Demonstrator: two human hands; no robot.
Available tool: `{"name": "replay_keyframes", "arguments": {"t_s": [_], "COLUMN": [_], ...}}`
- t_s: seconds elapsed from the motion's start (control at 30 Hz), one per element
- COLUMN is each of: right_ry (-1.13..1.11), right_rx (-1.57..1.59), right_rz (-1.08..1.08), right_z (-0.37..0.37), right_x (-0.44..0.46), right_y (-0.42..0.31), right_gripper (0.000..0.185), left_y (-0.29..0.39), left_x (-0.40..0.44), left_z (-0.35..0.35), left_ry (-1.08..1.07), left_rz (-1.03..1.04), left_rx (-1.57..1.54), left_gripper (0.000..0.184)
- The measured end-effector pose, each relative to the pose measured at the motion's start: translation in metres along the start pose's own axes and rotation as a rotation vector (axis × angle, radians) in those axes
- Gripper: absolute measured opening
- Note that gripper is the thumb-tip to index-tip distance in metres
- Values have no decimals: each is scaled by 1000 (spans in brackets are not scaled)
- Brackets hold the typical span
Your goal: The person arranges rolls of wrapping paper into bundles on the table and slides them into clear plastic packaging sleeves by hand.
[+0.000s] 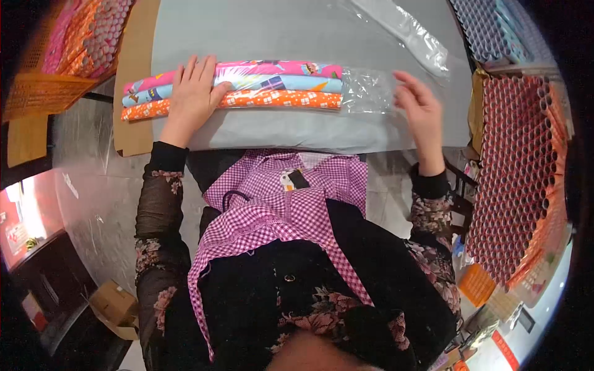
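Note:
Three rolls of patterned wrapping paper lie side by side on the grey table: a pink roll [278, 66], a light blue roll [291, 83] and an orange roll [278, 99]. A clear plastic sleeve [368, 91] covers much of them, and its loose end runs out to the right. My left hand [195, 93] rests flat across the left part of the rolls, fingers stretched out. Beside the sleeve's loose end is my right hand [421, 105], its fingers loosely bent and apart; whether it touches the plastic I cannot tell.
More clear plastic sleeves [405, 34] lie at the table's back right. Many packed rolls [513, 173] are stacked on the right, with others [489, 31] behind. An orange basket [55, 93] of rolls stands at the left. A cardboard box [114, 306] sits lower left.

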State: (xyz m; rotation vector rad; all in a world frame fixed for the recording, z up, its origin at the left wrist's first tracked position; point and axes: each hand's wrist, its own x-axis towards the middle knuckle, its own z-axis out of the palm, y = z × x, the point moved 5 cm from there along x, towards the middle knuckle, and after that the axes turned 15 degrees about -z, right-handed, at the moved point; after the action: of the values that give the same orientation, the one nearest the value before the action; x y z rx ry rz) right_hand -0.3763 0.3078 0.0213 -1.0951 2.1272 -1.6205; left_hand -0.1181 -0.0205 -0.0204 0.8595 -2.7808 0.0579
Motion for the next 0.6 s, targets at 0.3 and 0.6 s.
{"name": "replay_keyframes", "arguments": {"t_s": [0.3, 0.6], "right_ry": [-663, -550], "right_rx": [-612, -432], "right_rz": [-590, -587], "right_z": [84, 94], "right_x": [21, 28], "right_y": [-31, 2], "right_gripper": [85, 68], "left_y": [4, 7], "left_x": [2, -3], "left_z": [-11, -21], "left_ry": [-125, -33], "left_rz": [-109, -147], "left_rx": [-45, -33], "left_gripper": [70, 73]}}
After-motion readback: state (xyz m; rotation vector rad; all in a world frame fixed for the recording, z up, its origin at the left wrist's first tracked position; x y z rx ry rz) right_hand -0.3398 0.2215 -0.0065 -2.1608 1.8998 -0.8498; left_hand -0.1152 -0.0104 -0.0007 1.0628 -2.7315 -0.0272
